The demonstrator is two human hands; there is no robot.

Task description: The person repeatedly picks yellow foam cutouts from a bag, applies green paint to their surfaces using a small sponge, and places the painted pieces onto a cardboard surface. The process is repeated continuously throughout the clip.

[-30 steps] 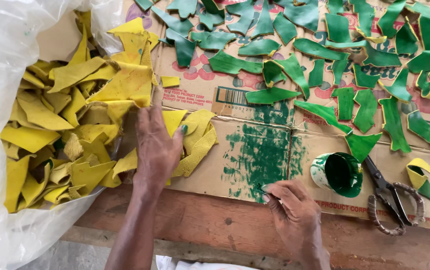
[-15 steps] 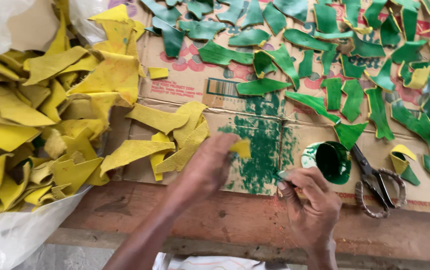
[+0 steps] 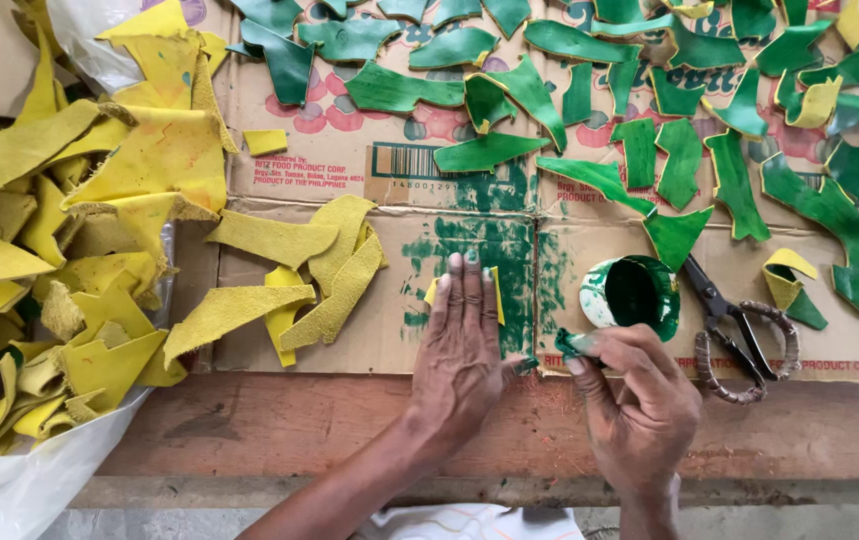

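- left hand (image 3: 465,345): flat, fingers together, pressing a yellow scrap (image 3: 497,292) onto green-stained cardboard (image 3: 370,320).
- right hand (image 3: 640,400): pinching a green dauber (image 3: 575,345) just beside the paint cup (image 3: 635,293).
- scissors (image 3: 740,325): right of cup.
- yellow pile (image 3: 70,250): left, spilling from a bag (image 3: 20,480).
- green pieces (image 3: 650,120): spread above.

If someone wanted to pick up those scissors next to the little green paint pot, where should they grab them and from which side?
Probably by the looped handles, coming from the near edge of the table. The scissors lie flat on the cardboard, blades pointing up and away towards the paint pot, and the wrapped loops face the person and lie clear. The right hand, holding a small green dauber, is nearest.
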